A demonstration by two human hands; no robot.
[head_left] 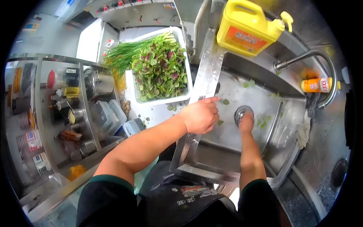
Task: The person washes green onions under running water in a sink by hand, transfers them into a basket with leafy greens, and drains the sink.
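Note:
My left hand (pixel 202 115) is above the left rim of the steel sink (pixel 206 85), its fingers curled and the index finger partly stretched out. Nothing shows in it. Down in the basin, my right hand (pixel 247 122) is at the round drain strainer (pixel 239 113) and covers part of it. Its fingertips are hidden, so I cannot tell whether they grip the strainer. Loose green leaves (pixel 225 101) lie on the wet basin floor around both hands. Left of the sink stands a white basket (pixel 188 73) heaped with red-green leafy greens (pixel 160 75) and long thin green stalks (pixel 123 56).
A yellow jug (pixel 245 30) stands at the sink's back edge. The curved faucet (pixel 321 53) rises at the right, by an orange bottle (pixel 317 85). A pale cloth (pixel 303 132) hangs over the right rim. Shelves with jars and plastic tubs (pixel 109 115) fill the left.

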